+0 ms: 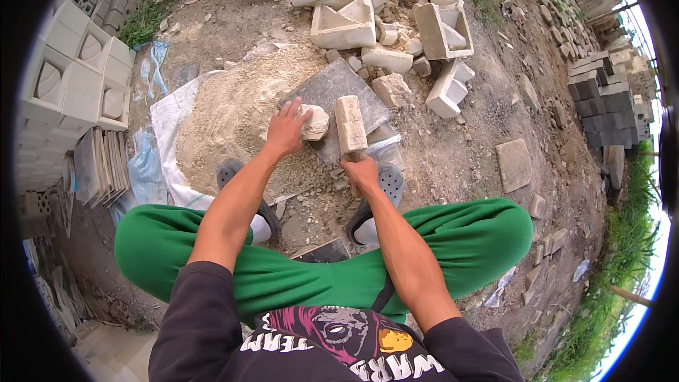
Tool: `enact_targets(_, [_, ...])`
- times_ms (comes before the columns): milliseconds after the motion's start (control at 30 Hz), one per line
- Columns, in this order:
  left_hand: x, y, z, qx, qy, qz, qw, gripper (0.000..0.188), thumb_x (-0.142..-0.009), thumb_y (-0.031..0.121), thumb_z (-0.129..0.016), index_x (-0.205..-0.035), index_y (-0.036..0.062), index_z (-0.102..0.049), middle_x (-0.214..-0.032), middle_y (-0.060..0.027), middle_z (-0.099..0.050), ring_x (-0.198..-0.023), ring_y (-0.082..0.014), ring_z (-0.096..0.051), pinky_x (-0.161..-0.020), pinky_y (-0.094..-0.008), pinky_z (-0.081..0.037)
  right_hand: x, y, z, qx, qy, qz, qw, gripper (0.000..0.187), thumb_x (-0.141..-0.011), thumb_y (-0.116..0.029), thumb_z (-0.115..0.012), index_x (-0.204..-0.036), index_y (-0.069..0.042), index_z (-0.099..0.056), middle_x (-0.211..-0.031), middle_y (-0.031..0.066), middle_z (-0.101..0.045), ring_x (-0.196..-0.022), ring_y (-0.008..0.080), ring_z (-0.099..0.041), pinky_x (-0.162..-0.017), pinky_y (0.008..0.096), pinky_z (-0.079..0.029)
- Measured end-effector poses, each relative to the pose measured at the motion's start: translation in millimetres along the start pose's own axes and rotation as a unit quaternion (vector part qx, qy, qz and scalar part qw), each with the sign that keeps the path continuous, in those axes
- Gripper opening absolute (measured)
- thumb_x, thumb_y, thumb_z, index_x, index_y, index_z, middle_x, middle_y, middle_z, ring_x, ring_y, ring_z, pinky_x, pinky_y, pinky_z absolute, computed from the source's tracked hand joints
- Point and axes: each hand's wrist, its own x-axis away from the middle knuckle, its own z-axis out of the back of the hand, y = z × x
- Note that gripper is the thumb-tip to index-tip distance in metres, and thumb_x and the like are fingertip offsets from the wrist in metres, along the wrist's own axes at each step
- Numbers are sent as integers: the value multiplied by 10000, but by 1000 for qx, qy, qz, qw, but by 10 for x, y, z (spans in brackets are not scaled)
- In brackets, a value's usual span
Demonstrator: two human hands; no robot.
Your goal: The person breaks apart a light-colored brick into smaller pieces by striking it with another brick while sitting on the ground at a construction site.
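My right hand (362,172) is wrapped round the short handle of a mallet (350,126) with a blocky, dust-coated head. The head is over a dark grey slab (339,88) on the ground. On that slab lies a pale broken chunk of block (315,123), just left of the mallet. My left hand (285,129) is at the chunk's left side with fingers spread, fingertips touching or very close to it. A heap of crumbled, sandy rubble (230,102) spreads left of the slab on a white sheet (172,124).
Broken hollow blocks (344,21) lie in a pile beyond the slab. Pale patterned blocks (85,64) are stacked at left, near leaning thin slabs (102,166). Grey bricks (598,99) stand stacked at far right. A flat stone (513,165) lies right of my feet.
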Motion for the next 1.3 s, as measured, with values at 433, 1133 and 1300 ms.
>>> enact_targets(433, [-8,452,-231,200,123,149,960,991,-747,499,-784,-1490,-1,-358,-1504,-216,-395,-1348,-386,-424,-1088,-452,-416,24,61,24,-11,20,-8,1000,384,-739,-300,-761,-981,-4,-736,-737,114,-721,-558,204,-687,-575,355,-558])
enact_targets(1133, [-92,175,-19,175,32,81,981,1009,-687,403,-868,-1464,-35,-396,-1396,-259,-507,-1194,-413,-572,-985,-445,-507,-111,-719,-41,4,102,237,966,443,-705,-330,-758,-976,17,-714,-920,255,-714,-868,365,-722,-751,432,-557])
enact_targets(1300, [-130,225,6,175,28,88,980,1015,-681,379,-880,-1470,-34,-392,-1371,-253,-529,-1146,-410,-600,-963,-449,-518,-345,-172,-176,92,122,139,978,435,-677,-341,-755,-955,-9,-718,-820,184,-735,-758,291,-727,-712,402,-557])
